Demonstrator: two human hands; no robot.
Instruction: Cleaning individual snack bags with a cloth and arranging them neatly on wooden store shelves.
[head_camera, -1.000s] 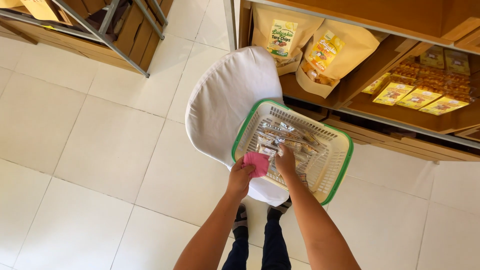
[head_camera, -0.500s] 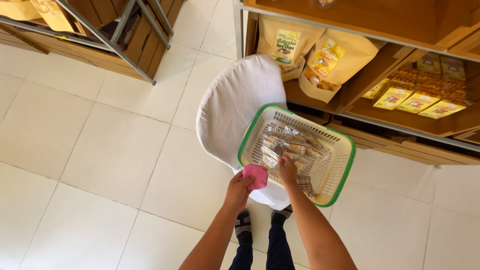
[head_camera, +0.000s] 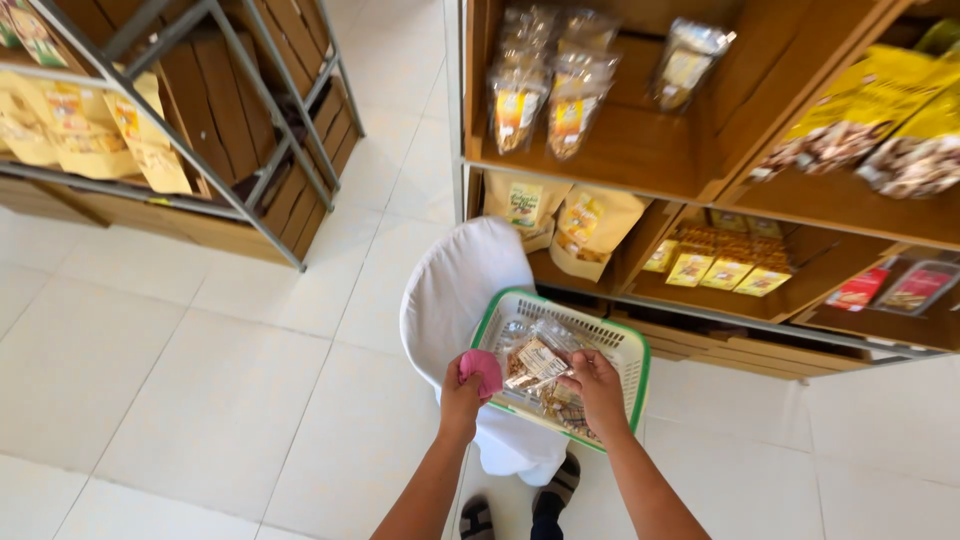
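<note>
A cream basket with a green rim (head_camera: 630, 352) rests on a white-covered chair (head_camera: 455, 285) in front of me. Several clear snack packets lie inside it. My left hand (head_camera: 462, 393) is shut on a folded pink cloth (head_camera: 482, 368) at the basket's near left edge. My right hand (head_camera: 595, 385) holds a clear snack packet (head_camera: 540, 358) with a white label, lifted above the basket. My feet show below the chair.
A wooden shelf unit (head_camera: 640, 160) stands right behind the chair, holding brown pouches (head_camera: 590, 225), yellow packets (head_camera: 725, 270) and clear bags (head_camera: 545, 100). A metal-framed rack with wooden crates (head_camera: 240, 110) and hanging pouches stands at the upper left. White tiled floor (head_camera: 200, 400) spreads to the left.
The view has tilted up, showing more shelves. My right hand has taken a clear packet out of the pile and raised it. My left hand still grips the pink cloth.
</note>
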